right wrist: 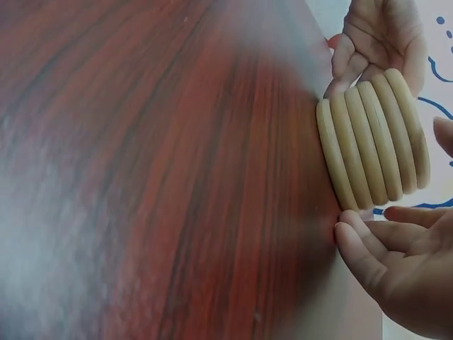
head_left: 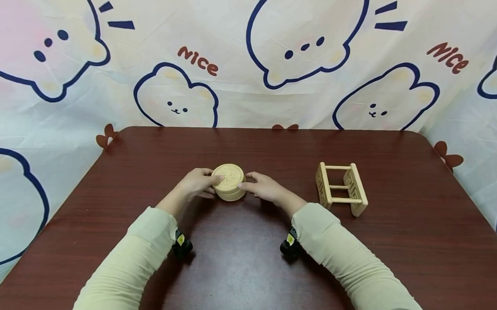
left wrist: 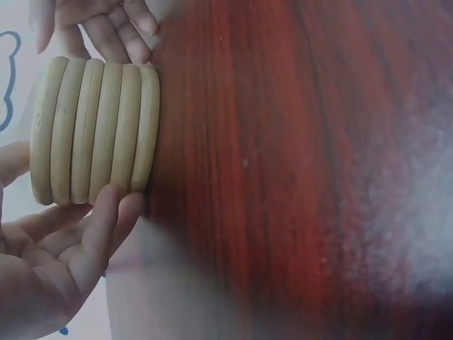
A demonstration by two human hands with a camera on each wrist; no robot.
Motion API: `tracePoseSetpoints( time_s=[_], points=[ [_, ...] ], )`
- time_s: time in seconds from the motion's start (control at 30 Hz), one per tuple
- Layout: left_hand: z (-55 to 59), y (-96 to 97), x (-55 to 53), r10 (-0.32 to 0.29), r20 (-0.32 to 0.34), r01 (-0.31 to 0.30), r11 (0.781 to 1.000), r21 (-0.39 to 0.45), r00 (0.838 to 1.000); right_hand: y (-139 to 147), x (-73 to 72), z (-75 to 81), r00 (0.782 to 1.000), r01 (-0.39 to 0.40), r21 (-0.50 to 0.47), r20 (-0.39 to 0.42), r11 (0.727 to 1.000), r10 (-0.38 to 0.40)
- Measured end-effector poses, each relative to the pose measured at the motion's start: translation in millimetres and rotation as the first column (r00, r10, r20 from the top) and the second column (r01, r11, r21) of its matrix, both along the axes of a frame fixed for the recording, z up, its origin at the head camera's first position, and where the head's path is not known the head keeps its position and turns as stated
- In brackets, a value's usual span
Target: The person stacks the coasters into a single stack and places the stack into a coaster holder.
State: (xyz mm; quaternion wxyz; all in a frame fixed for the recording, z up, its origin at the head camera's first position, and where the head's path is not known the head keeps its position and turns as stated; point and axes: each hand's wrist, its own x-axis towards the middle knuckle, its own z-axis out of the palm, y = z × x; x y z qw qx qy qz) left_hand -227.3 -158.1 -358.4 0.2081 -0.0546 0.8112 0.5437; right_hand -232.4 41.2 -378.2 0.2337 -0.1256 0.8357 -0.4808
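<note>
A round stack of pale wooden coasters (head_left: 229, 173) stands upright on the table, several thick discs high, with a carved design on the top one. My left hand (head_left: 197, 181) holds the stack from the left, its thumb over the top disc and its fingers along the side. In the left wrist view the discs (left wrist: 95, 131) show edge-on, with my left fingertips (left wrist: 106, 205) against the lower ones. From the right, my right hand (head_left: 265, 187) reaches the stack with loosely extended fingers. Its fingertips (right wrist: 348, 225) are right at the bottom disc's edge in the right wrist view.
To the right on the dark red-brown table (head_left: 233, 276) stands a small pale wooden rack (head_left: 361, 191) with carved side panels joined by round rods. A printed cloth (head_left: 234, 98) with cartoon bears hangs behind the table's back edge.
</note>
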Motion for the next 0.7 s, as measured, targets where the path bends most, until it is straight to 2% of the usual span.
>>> tracePoseSetpoints(
  time_s=[0.13,0.27,0.4,0.5,0.7],
  points=[
    [-0.6,0.5,-0.8,0.007,0.012,-0.007,1.000,0.005,1.000,-5,1.6,0.8,0.997,0.060,-0.027,0.049,0.998,-0.058],
    [-0.7,0.4,-0.8,0.019,0.024,-0.020,0.999,0.025,1.000,-9,3.4,2.1,0.986,0.131,-0.116,0.122,0.985,-0.117],
    [-0.7,-0.3,-1.3,0.023,0.027,-0.024,0.999,0.048,0.999,-11,4.2,1.9,0.959,0.227,-0.228,0.220,0.947,-0.177],
    [-1.2,-0.8,-1.9,0.023,0.018,-0.024,0.997,0.068,1.000,-12,4.5,0.8,0.941,0.288,-0.284,0.262,0.915,-0.214],
    [-3.0,-4.3,-1.3,0.005,0.007,-0.006,0.993,0.120,1.000,-9,5.6,0.3,0.910,0.359,-0.396,0.347,0.845,-0.225]
  ],
)
